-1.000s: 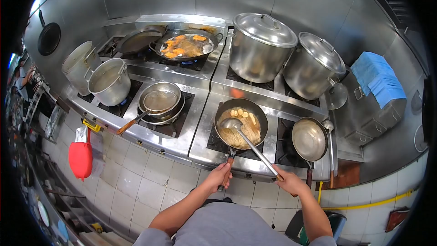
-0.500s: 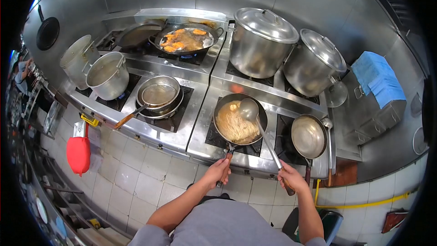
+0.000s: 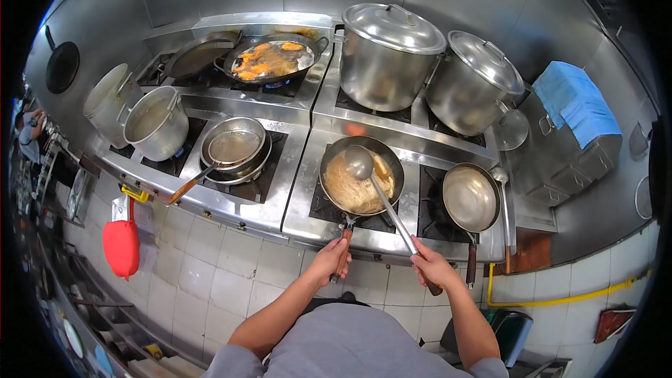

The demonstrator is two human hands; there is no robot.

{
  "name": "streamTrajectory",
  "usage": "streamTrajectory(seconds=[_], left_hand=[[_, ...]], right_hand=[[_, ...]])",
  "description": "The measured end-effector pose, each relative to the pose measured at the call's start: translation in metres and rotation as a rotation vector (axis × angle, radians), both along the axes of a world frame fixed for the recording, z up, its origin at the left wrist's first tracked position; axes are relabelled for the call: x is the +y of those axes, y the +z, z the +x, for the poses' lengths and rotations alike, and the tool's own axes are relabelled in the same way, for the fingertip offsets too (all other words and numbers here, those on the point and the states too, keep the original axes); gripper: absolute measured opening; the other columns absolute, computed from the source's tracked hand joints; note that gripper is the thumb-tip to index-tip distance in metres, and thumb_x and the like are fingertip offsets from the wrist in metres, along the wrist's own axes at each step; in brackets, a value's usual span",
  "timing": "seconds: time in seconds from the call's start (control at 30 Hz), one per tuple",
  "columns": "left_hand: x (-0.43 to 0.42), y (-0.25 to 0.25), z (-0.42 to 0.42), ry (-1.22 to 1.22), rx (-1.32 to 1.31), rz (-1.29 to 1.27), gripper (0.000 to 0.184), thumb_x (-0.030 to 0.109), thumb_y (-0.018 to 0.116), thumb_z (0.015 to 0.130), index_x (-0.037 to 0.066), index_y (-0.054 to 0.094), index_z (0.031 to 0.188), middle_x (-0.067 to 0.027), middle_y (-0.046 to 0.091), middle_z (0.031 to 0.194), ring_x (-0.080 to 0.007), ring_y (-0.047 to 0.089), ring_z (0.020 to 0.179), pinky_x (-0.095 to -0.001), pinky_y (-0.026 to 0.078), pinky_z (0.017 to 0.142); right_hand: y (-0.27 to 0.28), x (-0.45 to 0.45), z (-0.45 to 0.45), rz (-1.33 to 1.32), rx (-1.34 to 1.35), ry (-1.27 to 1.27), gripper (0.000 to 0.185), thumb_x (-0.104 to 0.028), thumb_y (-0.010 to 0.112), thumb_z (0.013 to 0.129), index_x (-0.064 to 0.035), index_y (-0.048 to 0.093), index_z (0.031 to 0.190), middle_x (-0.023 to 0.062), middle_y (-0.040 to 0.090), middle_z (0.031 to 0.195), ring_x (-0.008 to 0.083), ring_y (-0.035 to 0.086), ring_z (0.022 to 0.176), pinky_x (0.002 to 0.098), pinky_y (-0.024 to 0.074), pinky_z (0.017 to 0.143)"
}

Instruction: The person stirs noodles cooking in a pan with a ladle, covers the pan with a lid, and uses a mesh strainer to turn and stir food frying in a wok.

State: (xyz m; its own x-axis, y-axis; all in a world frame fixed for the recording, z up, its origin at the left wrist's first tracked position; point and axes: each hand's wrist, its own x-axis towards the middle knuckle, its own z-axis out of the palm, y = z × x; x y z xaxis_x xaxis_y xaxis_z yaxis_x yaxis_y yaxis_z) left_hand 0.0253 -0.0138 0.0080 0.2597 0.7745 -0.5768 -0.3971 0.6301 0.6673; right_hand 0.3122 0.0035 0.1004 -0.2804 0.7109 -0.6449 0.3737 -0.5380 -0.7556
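My left hand (image 3: pixel 330 261) is closed round the wooden handle of a dark pan (image 3: pixel 399 175) on the front right stove. Noodles (image 3: pixel 350 191) in brown broth fill the pan, with pale pieces partly hidden. My right hand (image 3: pixel 429 266) grips a long-handled ladle (image 3: pixel 360 162), whose bowl is over the noodles inside the pan. An unheld pan (image 3: pixel 470 199) sits on the burner to the right, and another ladle (image 3: pixel 500 176) lies beside it.
Two lidded pots (image 3: pixel 393 63) stand behind. At the back left, orange pieces fry in a wok (image 3: pixel 271 60). A strainer (image 3: pixel 234 145) on pans and open pots (image 3: pixel 155 126) are at left; blue cloths (image 3: pixel 578 103) lie at right. A person (image 3: pixel 29 136) stands at far left.
The ladle bowl has moved left over the noodles from the pan's right side. The noodles have shifted and pale pieces are less visible. Both hands keep their grips.
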Motion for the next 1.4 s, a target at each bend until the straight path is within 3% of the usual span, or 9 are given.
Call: streamTrajectory(seconds=[0.17, 0.33, 0.37, 0.43, 0.57, 0.97, 1.07, 1.2, 1.4], left_hand=[[-0.002, 0.000, 0.000, -0.001, -0.008, 0.002, 0.039, 0.040, 0.043, 0.096, 0.011, 0.040, 0.122, -0.0038, 0.054, 0.074, -0.0136, 0.051, 0.048, -0.0283, 0.045, 0.042], [0.000, -0.001, -0.004, 0.012, -0.012, -0.002, 0.041, 0.040, 0.043, 0.096, 0.011, 0.040, 0.125, -0.0038, 0.054, 0.074, -0.0133, 0.050, 0.048, -0.0283, 0.045, 0.042], [-0.001, 0.002, -0.005, 0.005, -0.006, -0.006, 0.041, 0.040, 0.043, 0.096, 0.011, 0.040, 0.125, -0.0037, 0.054, 0.075, -0.0132, 0.050, 0.048, -0.0281, 0.045, 0.042], [-0.001, 0.002, -0.007, 0.007, -0.003, -0.014, 0.041, 0.039, 0.043, 0.096, 0.011, 0.040, 0.126, -0.0037, 0.054, 0.075, -0.0131, 0.050, 0.048, -0.0279, 0.045, 0.042], [0.000, 0.001, -0.007, -0.017, -0.005, -0.002, 0.041, 0.040, 0.043, 0.096, 0.011, 0.040, 0.125, -0.0035, 0.053, 0.076, -0.0130, 0.050, 0.048, -0.0271, 0.044, 0.042], [-0.008, -0.018, -0.004, 0.004, 0.056, 0.033, 0.041, 0.040, 0.044, 0.096, 0.012, 0.042, 0.125, -0.0033, 0.054, 0.075, -0.0124, 0.050, 0.047, -0.0268, 0.044, 0.042], [0.000, -0.013, -0.010, -0.027, 0.060, 0.035, 0.041, 0.040, 0.044, 0.095, 0.012, 0.042, 0.126, -0.0034, 0.054, 0.076, -0.0127, 0.050, 0.047, -0.0274, 0.044, 0.042], [0.009, -0.003, -0.012, -0.052, 0.056, 0.015, 0.042, 0.040, 0.044, 0.095, 0.011, 0.042, 0.125, -0.0033, 0.054, 0.077, -0.0133, 0.050, 0.048, -0.0282, 0.044, 0.042], [0.008, 0.002, -0.007, -0.030, 0.070, -0.020, 0.042, 0.041, 0.044, 0.095, 0.010, 0.043, 0.124, -0.0038, 0.054, 0.078, -0.0148, 0.052, 0.050, -0.0294, 0.046, 0.043]], right_hand=[[0.016, 0.007, 0.004, 0.125, -0.208, 0.264, 0.057, -0.018, 0.050, 0.093, -0.0278, 0.027, 0.144, 0.0011, 0.048, 0.068, 0.0123, 0.046, 0.051, 0.0273, 0.0432, 0.046], [0.008, -0.008, 0.008, 0.937, -0.566, 0.481, 0.056, -0.016, 0.049, 0.092, -0.0268, 0.028, 0.143, 0.0018, 0.050, 0.070, 0.0127, 0.053, 0.055, 0.0280, 0.0446, 0.048], [0.013, -0.013, 0.010, 0.938, -0.563, 0.494, 0.056, -0.016, 0.049, 0.092, -0.0268, 0.028, 0.143, 0.0018, 0.050, 0.070, 0.0127, 0.053, 0.055, 0.0280, 0.0446, 0.048], [0.044, -0.031, 0.011, 0.041, -0.001, 0.071, 0.055, -0.016, 0.049, 0.093, -0.0237, 0.029, 0.143, 0.0026, 0.050, 0.069, 0.0137, 0.053, 0.052, 0.0283, 0.0441, 0.046], [0.046, -0.030, 0.041, -0.270, 0.171, -0.083, 0.055, -0.013, 0.045, 0.094, -0.0227, 0.025, 0.145, 0.0031, 0.050, 0.069, 0.0127, 0.048, 0.047, 0.0276, 0.0418, 0.043], [0.066, -0.023, 0.044, -0.066, -0.271, 0.193, 0.052, -0.020, 0.048, 0.094, -0.0276, 0.030, 0.143, 0.0015, 0.047, 0.067, 0.0103, 0.047, 0.048, 0.0264, 0.0444, 0.045], [0.068, -0.035, 0.036, 0.416, -0.596, 0.355, 0.053, -0.020, 0.052, 0.091, -0.0228, 0.034, 0.141, 0.0036, 0.048, 0.063, 0.0107, 0.050, 0.048, 0.0274, 0.0460, 0.048], [0.077, -0.044, 0.026, 0.144, -0.271, 0.162, 0.055, -0.017, 0.052, 0.092, -0.0218, 0.031, 0.142, 0.0014, 0.049, 0.066, 0.0096, 0.050, 0.049, 0.0267, 0.0442, 0.046], [0.056, -0.037, 0.065, 0.059, -0.264, 0.152, 0.056, -0.017, 0.053, 0.091, -0.0201, 0.031, 0.142, 0.0016, 0.051, 0.067, 0.0096, 0.049, 0.048, 0.0255, 0.0430, 0.045]])
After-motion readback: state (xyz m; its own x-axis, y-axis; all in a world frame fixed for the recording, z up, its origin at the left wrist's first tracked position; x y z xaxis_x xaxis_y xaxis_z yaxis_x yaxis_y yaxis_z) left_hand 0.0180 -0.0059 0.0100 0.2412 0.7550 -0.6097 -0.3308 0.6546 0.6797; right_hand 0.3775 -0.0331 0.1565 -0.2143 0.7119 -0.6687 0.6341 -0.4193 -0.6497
